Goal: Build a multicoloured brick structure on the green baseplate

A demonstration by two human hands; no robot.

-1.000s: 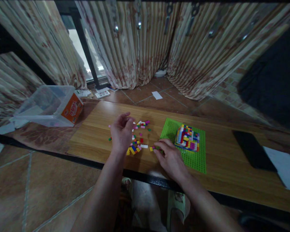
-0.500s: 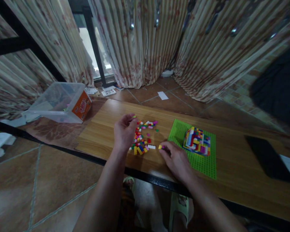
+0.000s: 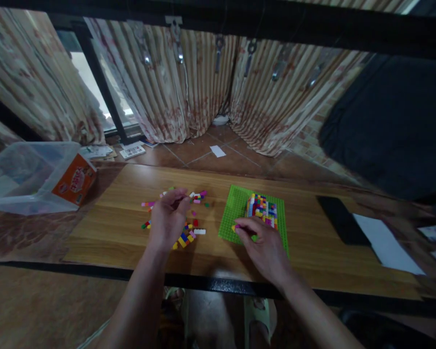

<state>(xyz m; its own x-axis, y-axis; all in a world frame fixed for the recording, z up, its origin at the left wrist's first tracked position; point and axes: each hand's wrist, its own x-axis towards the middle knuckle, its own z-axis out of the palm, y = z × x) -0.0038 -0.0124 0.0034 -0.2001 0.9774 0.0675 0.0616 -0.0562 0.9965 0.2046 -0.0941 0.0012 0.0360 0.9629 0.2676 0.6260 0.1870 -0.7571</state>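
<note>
My right hand (image 3: pixel 263 245) pinches toy building bricks (image 3: pixel 236 227), yellow and purple, between thumb and fingertips. It is over the near left part of a green studded baseplate (image 3: pixel 229 206). A multicoloured brick structure (image 3: pixel 263 206) stands on that plate, its near side partly hidden by my hand. My left hand (image 3: pixel 166 220) is over the loose bricks (image 3: pixel 184 238), its fingers curled and closed; what they hold, if anything, I cannot make out. Several bricks lie behind and around it, including a white brick (image 3: pixel 199 231) and a red brick (image 3: pixel 195 222).
A clear plastic box (image 3: pixel 39 169) with an orange label stands at the left. On the wooden board (image 3: pixel 112 218) to the right lie a black flat object (image 3: pixel 343 220) and white paper (image 3: pixel 385 242). Curtains (image 3: pixel 189 97) hang behind; the table's dark front edge (image 3: pixel 218 282) runs below.
My right hand has moved from beside the loose bricks to over the baseplate, carrying the yellow and purple bricks. My left hand stays over the loose bricks. The camera view has turned right.
</note>
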